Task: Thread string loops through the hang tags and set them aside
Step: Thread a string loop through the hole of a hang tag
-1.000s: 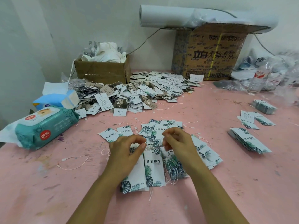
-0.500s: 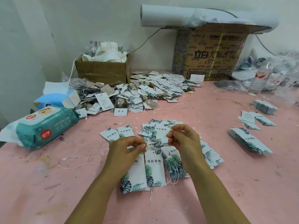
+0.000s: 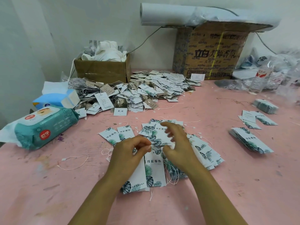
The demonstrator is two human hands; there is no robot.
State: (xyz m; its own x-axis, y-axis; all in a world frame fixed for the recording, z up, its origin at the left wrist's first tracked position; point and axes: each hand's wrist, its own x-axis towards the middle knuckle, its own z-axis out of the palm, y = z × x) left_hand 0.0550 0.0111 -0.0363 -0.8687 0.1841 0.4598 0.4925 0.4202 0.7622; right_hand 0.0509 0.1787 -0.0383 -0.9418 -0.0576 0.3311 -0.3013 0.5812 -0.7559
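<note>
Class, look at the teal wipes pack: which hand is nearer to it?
Left. The left hand, pinching a hang tag, is right of the wipes pack; the right hand is even farther right.

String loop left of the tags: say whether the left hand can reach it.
Probably yes: the string loop lies alone on bare table near the left hand, whose fingers pinch a hang tag.

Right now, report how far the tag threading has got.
Done: strung leaf-print tags fanned under the hands. In hand: left hand pinches the top of a tag; right hand open, blurred. Left: stacks at the right showing no strings, plus a loose string loop.
</note>
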